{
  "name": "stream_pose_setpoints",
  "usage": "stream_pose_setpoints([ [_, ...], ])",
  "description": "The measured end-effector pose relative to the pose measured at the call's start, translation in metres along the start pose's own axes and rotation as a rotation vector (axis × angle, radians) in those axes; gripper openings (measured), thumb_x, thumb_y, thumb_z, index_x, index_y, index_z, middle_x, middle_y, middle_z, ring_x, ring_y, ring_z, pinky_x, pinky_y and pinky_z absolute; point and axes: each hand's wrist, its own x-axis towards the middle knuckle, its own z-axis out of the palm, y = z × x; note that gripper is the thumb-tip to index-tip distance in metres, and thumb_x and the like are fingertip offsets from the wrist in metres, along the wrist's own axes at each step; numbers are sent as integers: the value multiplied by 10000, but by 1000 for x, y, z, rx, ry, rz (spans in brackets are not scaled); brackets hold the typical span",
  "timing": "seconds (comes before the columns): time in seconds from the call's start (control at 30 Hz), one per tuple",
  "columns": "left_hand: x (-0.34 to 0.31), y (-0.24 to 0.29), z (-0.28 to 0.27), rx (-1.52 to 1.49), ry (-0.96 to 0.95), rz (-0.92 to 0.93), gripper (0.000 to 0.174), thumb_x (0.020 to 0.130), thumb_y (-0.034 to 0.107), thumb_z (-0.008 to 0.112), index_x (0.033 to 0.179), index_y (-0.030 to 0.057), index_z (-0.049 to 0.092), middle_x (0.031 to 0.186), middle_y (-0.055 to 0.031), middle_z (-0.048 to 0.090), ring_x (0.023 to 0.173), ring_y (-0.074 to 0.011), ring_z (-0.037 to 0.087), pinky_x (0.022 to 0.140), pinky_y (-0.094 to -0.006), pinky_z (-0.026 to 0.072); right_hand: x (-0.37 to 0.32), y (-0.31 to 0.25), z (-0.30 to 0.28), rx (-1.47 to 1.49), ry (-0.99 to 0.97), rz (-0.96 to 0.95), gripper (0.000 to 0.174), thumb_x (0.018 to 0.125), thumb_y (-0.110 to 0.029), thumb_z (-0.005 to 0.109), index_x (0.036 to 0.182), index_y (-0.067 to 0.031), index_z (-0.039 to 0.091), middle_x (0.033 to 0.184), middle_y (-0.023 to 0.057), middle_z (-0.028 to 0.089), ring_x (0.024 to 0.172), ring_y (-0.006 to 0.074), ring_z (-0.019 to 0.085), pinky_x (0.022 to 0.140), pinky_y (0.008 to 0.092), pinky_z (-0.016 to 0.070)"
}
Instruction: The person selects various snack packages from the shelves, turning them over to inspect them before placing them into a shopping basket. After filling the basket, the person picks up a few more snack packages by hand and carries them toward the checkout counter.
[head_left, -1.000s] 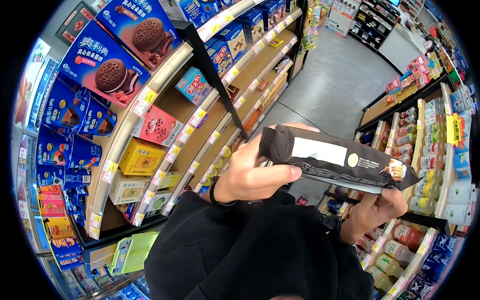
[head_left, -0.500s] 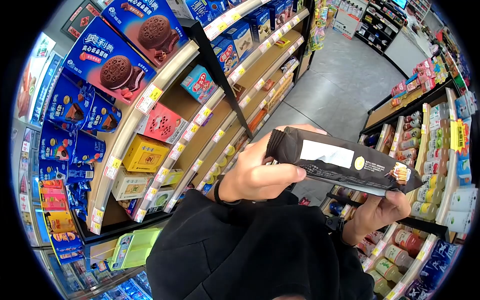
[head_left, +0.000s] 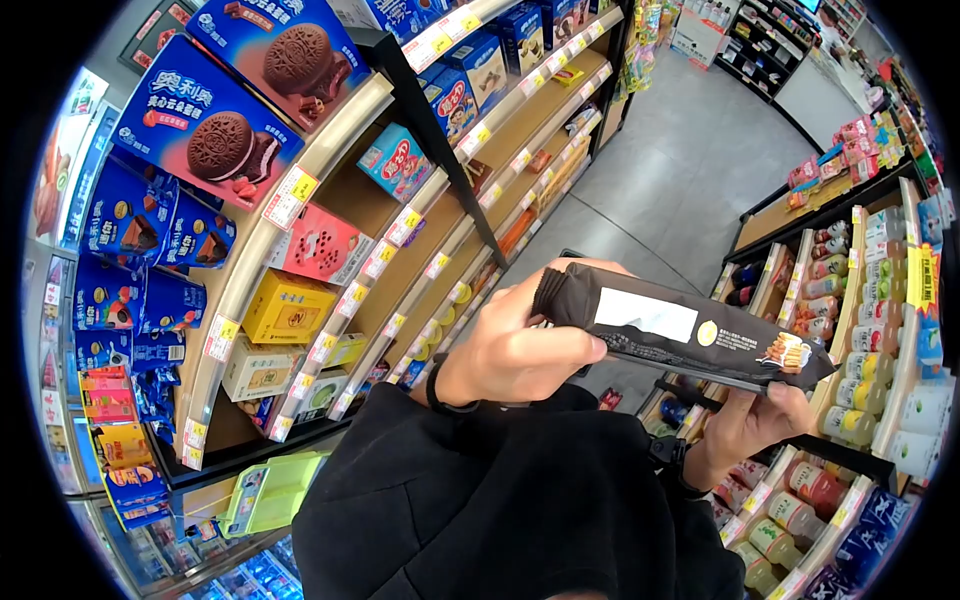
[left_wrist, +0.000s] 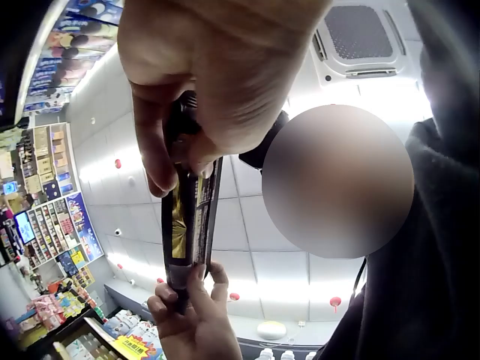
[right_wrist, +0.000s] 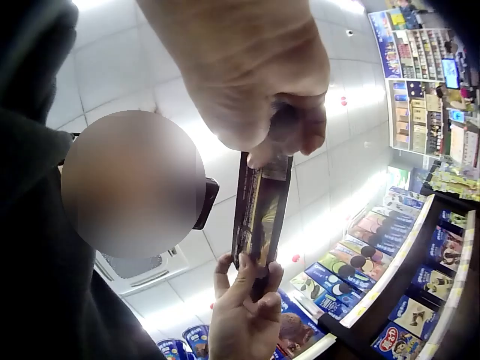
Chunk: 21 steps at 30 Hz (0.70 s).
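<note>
A long dark package (head_left: 740,338) with a white blank label, a yellow round mark and a biscuit picture is held across the head view, above the black-clothed lap. My left hand (head_left: 520,340) grips its crimped left end, thumb along the near side. At the other end my right hand (head_left: 755,425) pinches the lower corner between thumb and fingers. The left wrist view shows the package (left_wrist: 180,225) edge-on beneath my left hand (left_wrist: 210,82). In the right wrist view, my right hand (right_wrist: 259,82) holds the near end of the package (right_wrist: 259,210).
Curved snack shelves (head_left: 240,270) with blue biscuit boxes (head_left: 215,125) stand on the left. Shelves of bottled drinks (head_left: 865,340) rise on the right. Grey floor (head_left: 660,180) runs between them towards a counter (head_left: 820,85). A green tray (head_left: 270,495) sits at lower left.
The package has tilted slightly, so less of its pale lower side shows. Both hands keep their holds, and the surroundings have shifted a little in the head view.
</note>
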Motion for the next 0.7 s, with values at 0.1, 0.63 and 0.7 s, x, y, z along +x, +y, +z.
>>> stream_pose_setpoints([
  [0.1, -5, -26, -9, 19, -11, 142, 343, 757, -46, 759, 1019, 63, 565, 1022, -200, 623, 803, -277, 678, 659, -341, 541, -7, 14, -1, 87, -28, 176, 641, 780, 35, 696, 1225, -104, 257, 1135, 215, 546, 1000, 258, 590, 926, 377, 479],
  [0.63, -198, -229, -32, -588, 579, -1460, 536, 1024, 298, 471, 1459, 56, 272, 1252, -142, 580, 1091, -218, 622, 898, -375, 509, -181, 169, 182, 211, -903, 325, 287, 712, -25, 649, 980, -128, 660, 1074, 81, 585, 953, 294, 640, 760, 358, 543],
  [0.7, -196, -247, -47, -381, 580, -1438, 522, 967, 120, 572, 1424, 31, 336, 1250, -86, 587, 1033, -151, 628, 892, -270, 493, -196, 180, 211, 221, -928, 245, 242, 738, -73, 660, 967, -148, 657, 1131, 84, 567, 1071, 310, 608, 804, 369, 544],
])
